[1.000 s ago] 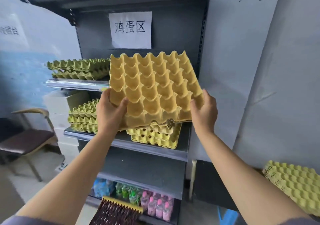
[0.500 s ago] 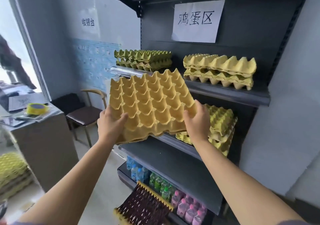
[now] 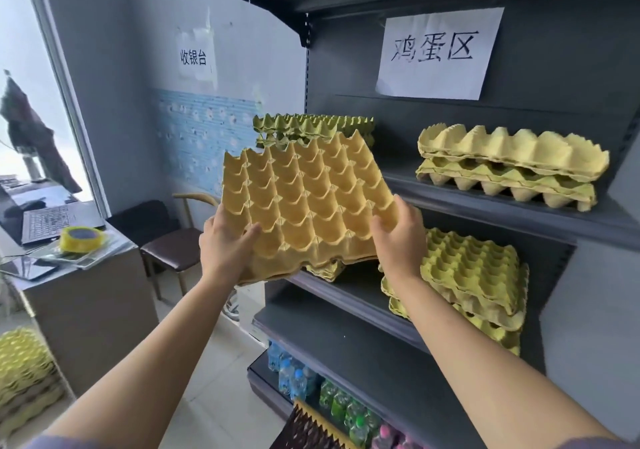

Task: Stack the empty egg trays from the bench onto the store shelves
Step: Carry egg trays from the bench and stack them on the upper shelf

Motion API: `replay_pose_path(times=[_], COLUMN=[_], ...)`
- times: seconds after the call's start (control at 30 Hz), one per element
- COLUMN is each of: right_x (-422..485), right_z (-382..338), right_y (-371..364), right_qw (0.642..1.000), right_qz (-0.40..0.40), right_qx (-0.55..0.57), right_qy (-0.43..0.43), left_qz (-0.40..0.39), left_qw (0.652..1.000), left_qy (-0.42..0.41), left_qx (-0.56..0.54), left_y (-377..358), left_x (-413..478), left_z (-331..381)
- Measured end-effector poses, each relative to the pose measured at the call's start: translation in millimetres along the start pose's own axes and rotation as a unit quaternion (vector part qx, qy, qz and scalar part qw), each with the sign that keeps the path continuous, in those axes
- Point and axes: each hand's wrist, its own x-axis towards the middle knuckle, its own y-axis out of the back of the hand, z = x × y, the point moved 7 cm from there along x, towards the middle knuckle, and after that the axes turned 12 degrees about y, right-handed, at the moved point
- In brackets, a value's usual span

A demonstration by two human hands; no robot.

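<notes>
A white sheet (image 3: 438, 52) on the back panel of the shelf unit (image 3: 571, 67) reads "鸡蛋区"; left of the shelf unit, a paler sheet (image 3: 194, 57) on the wall (image 3: 131, 50) reads "收银台".

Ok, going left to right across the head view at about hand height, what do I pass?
From the left: black open laptop → yellow roll of tape → dark padded chair → held tan pulp egg tray → yellow-green stack of pulp egg trays on the middle shelf.

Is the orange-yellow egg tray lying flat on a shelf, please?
No, the left hand and right hand hold the orange-yellow egg tray clearly tilted.
</notes>
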Motion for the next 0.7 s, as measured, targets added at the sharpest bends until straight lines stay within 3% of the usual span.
replay_pose_path(times=[0.33,0.57,0.7], right_x=[67.2,128.8,164.6], right_z=[-39.9,-42.1,-33.9], right_y=[-81.6,-111.2,-122.3], right_qw=[0.996,0.997,0.998], right_qz=[0.078,0.013,-0.011], right_qx=[-0.022,-0.040,-0.019], right_qy=[0.022,0.060,0.059], left_qz=[-0.063,-0.095,-0.175], left_qw=[0.991,0.978,0.956], left_qy=[-0.110,-0.134,-0.148], left_qx=[-0.051,-0.126,-0.184], left_y=[10.7,-3.0,-14.2], left_x=[144.5,216.0,257.9], left_z=[34.2,76.7,97.1])
